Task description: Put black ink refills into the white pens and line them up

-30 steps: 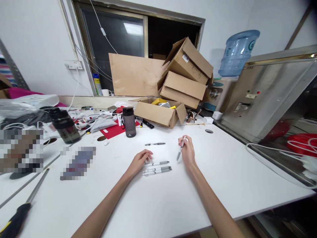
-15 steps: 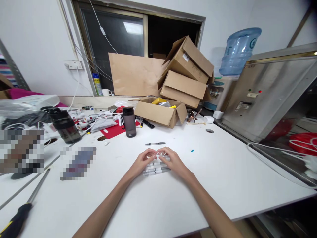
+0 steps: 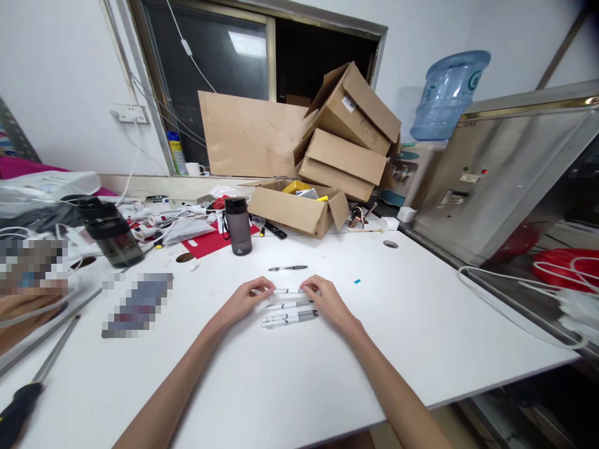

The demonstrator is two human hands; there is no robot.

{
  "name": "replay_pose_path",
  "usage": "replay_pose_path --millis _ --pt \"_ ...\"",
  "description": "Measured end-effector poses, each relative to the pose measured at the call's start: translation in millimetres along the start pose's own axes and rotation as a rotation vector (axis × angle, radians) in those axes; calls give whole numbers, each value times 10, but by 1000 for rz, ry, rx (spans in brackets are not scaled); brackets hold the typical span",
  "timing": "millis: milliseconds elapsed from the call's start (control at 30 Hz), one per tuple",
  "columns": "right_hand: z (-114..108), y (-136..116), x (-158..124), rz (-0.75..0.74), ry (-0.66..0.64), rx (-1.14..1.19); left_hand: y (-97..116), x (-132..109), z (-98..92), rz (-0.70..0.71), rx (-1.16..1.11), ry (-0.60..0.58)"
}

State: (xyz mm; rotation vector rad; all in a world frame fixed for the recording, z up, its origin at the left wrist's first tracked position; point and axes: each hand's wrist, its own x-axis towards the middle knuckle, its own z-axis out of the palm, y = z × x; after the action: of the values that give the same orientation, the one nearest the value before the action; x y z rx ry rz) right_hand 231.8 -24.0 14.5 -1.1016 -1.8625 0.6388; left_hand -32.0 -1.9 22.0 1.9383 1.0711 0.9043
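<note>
My left hand (image 3: pixel 247 295) and my right hand (image 3: pixel 324 298) face each other over the white table (image 3: pixel 281 380). A white pen (image 3: pixel 288 290) lies sideways between them, pinched at its left end by my left fingertips and at its right end by my right. Just nearer to me is a second white pen (image 3: pixel 285 305) with a grey grip. Closer still, white and clear pens (image 3: pixel 289 319) with grey grips lie side by side; I cannot tell exactly how many. Beyond my hands rests a dark, slim pen (image 3: pixel 287 268).
A dark bottle (image 3: pixel 239 229) stands behind on the left, near a red sheet (image 3: pixel 203 245). An open cardboard box (image 3: pixel 290 209) is at the back. To the left lies a screwdriver (image 3: pixel 56 349); a small blue piece (image 3: pixel 357 281) lies right.
My hands have moved apart from a close pinch, and the white pen now shows stretched between them. The view has shifted slightly, uncovering more of the nearer pens.
</note>
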Motion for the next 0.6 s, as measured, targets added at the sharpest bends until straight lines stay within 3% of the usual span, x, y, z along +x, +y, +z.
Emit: replay_pose_path --millis 200,600 --pt "101 35 -32 -22 -73 -52 -32 -75 -127 -46 116 -134" --pt "113 19 -51 -8 -96 -38 4 -126 -110 -69 86 -157"
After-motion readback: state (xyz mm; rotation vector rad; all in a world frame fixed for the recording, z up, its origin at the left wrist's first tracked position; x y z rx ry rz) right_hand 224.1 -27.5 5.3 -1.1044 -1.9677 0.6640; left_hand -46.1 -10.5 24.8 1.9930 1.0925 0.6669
